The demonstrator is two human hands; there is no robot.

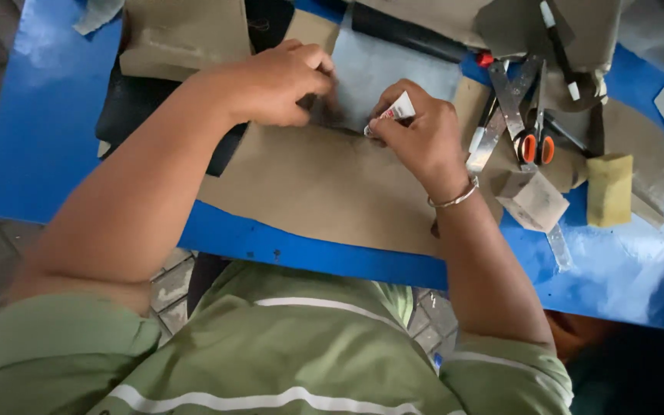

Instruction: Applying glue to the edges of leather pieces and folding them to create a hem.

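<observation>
1. The right hand (416,134) is curled tight around a small white tube (398,110). The tube's tip points down at the edge of a grey sheet (393,73).
2. The left hand (282,81) is bent over, with its fingertips pressed down on the dark left edge of the grey sheet. It grips nothing that I can see.
3. The grey sheet is flat, smooth and has straight sides. It lies at the middle of the table, between the two hands.
4. Under the hands is a big brown sheet (317,184). It looks dull and a bit rough, like thick paper or leather. Its near edge hangs just over the table edge.
5. The blue table (48,115) is shiny and smooth.
6. A thin silver bracelet (455,198) goes round the right wrist.
7. To the right lie scissors (528,115) with orange handles and flat metal blades.
8. Near them sits a yellow sponge (609,189), soft and block shaped.
9. A small tan block (533,201) sits just beside the right wrist.
10. A black tube shape (409,34) lies at the far edge of the grey sheet.
11. I see no boxes, bowls or trays here.
</observation>
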